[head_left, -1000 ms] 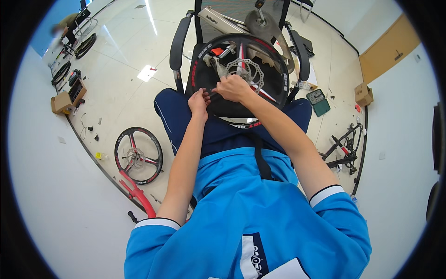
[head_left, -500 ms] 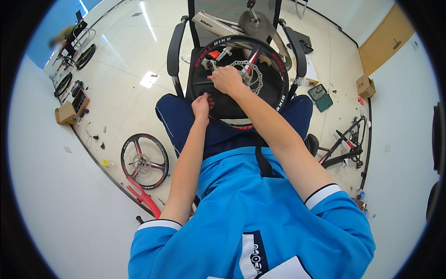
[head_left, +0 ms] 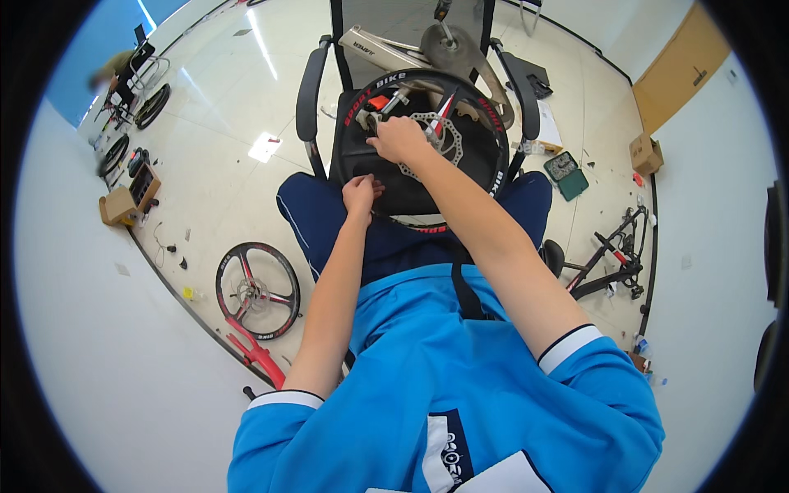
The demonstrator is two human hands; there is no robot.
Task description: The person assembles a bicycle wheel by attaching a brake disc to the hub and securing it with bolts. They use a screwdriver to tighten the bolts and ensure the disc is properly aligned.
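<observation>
A bicycle wheel [head_left: 497, 168] with a black rim and red-and-white spokes rests on the black chair seat [head_left: 394, 191] in front of me. Its silver disc brake rotor [head_left: 450, 150] faces up. My right hand [head_left: 400, 141] is closed over the rotor's left side, its fingertips beside a small silver metal part [head_left: 371, 123]. What those fingers hold is hidden. Nearer to me, my left hand [head_left: 360, 197] lies at the rim's lower left with curled fingers; whatever is in them cannot be made out. A red-orange piece [head_left: 379, 103] lies inside the rim, above my right hand.
A silver bicycle frame part [head_left: 382, 49] and a chain guard with crank [head_left: 450, 51] lie at the seat's back. Armrests [head_left: 307, 90] flank the seat. On the floor are another wheel [head_left: 294, 300], a red fork [head_left: 261, 357], a black frame [head_left: 604, 255] and a green case [head_left: 573, 185].
My left hand has turned slightly, its fingers now pointing more to the right. My right hand stays by the rotor, its fingers a little shifted. The wheel shows hardly any movement.
</observation>
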